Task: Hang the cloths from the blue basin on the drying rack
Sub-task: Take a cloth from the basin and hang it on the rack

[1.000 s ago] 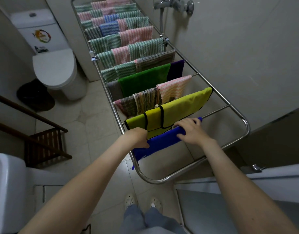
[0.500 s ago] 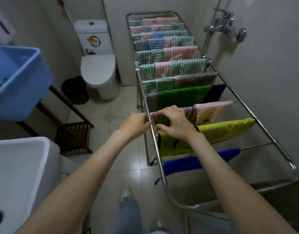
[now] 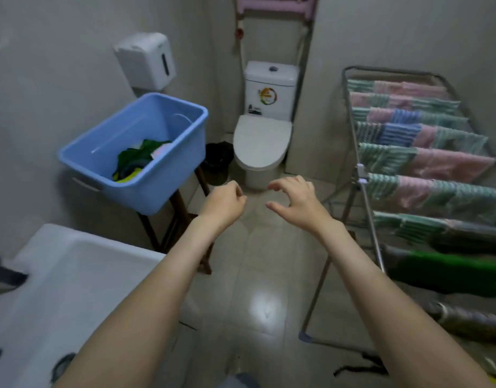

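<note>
Both hands are pulling back from the drying rack (image 3: 360, 170) on their right, toward the blue basin (image 3: 163, 189) on their left, its cloths (image 3: 135, 161) lying inside. White toilet (image 3: 262, 141) sitting beyond. Left hand (image 3: 224, 201) curling empty, right hand (image 3: 295, 203) spreading open.

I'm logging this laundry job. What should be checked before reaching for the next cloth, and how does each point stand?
1. The blue basin holds cloths: ok, green and yellow ones inside.
2. The left hand is free: ok, fingers curled, holding nothing.
3. The right hand is free: ok, fingers relaxed, empty.
4. The drying rack has a spare rail: cannot tell, its near end is out of frame.
</note>
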`<action>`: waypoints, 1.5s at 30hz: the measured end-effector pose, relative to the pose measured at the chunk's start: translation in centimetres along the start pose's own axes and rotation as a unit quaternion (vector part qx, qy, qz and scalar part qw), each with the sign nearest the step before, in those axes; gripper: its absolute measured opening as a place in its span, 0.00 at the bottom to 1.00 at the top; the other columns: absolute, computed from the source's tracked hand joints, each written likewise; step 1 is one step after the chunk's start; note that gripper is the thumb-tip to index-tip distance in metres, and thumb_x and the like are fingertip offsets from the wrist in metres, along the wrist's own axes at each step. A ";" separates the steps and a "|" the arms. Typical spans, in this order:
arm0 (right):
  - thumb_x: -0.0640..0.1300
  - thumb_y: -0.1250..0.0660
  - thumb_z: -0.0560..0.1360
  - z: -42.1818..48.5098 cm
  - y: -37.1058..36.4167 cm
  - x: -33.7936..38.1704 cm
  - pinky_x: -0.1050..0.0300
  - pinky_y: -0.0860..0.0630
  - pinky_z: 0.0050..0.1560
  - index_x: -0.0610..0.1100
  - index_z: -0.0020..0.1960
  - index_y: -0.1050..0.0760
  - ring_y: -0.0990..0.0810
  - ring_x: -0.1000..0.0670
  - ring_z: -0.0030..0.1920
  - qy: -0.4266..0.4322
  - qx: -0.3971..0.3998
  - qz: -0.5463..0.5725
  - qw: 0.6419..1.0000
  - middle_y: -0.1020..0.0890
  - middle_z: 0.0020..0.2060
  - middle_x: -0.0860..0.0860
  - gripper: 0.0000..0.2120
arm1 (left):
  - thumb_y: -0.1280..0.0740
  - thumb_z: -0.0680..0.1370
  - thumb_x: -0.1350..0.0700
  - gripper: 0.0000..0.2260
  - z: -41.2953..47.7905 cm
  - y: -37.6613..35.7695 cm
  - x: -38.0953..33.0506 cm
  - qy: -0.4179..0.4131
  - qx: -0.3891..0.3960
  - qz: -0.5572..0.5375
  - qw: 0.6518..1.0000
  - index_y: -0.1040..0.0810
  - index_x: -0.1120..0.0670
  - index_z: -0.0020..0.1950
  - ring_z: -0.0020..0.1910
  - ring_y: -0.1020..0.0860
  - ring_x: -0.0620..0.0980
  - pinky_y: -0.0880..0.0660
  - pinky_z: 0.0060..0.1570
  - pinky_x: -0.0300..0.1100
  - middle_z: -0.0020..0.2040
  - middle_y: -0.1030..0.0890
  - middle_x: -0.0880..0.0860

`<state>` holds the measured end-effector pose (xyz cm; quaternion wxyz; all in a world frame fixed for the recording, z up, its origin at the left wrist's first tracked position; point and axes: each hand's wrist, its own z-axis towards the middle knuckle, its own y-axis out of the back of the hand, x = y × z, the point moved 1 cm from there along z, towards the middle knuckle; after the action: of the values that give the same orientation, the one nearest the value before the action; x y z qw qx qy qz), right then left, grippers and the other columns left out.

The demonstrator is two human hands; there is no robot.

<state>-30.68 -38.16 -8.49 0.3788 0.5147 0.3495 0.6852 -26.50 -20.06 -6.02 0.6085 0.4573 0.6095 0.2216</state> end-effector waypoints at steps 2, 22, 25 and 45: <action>0.52 0.31 0.73 4.4 -1.3 1.3 0.58 0.43 0.50 0.48 0.60 0.26 0.30 0.49 0.57 0.012 0.021 0.012 1.000 0.23 0.54 0.52 0.17 | 0.39 0.80 0.53 0.10 2.3 2.4 2.3 0.027 -0.024 -0.016 0.999 0.25 0.57 0.57 0.56 0.24 0.56 0.26 0.55 0.48 0.54 0.21 0.57; 0.39 0.37 0.77 41.7 -18.6 11.8 0.58 0.32 0.58 0.40 0.65 0.29 0.26 0.45 0.62 0.221 0.410 0.031 0.884 0.25 0.64 0.44 0.16 | 0.40 0.81 0.53 0.08 18.4 12.9 20.1 0.356 -0.204 -0.073 0.909 0.26 0.57 0.52 0.48 0.24 0.56 0.26 0.46 0.48 0.48 0.21 0.56; 0.37 0.40 0.77 44.0 -21.6 12.4 0.52 0.26 0.52 0.39 0.61 0.24 0.22 0.42 0.56 0.222 0.512 -0.034 0.829 0.20 0.55 0.43 0.14 | 0.40 0.80 0.54 0.08 19.5 12.6 21.6 0.378 -0.192 -0.088 0.901 0.25 0.57 0.51 0.47 0.23 0.57 0.26 0.47 0.50 0.46 0.21 0.57; 0.39 0.42 0.80 50.7 -24.7 14.5 0.71 0.37 0.30 0.46 0.73 0.35 0.31 0.50 0.64 0.233 0.647 -0.126 0.715 0.31 0.69 0.50 0.21 | 0.41 0.80 0.63 0.16 28.3 13.0 26.7 0.338 0.020 -0.114 0.934 0.25 0.55 0.66 0.62 0.27 0.53 0.32 0.54 0.36 0.66 0.25 0.55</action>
<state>19.82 -9.31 -12.15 -0.0575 0.4093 0.8462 0.3364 8.24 0.26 -14.23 0.3786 0.2945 0.8315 0.2802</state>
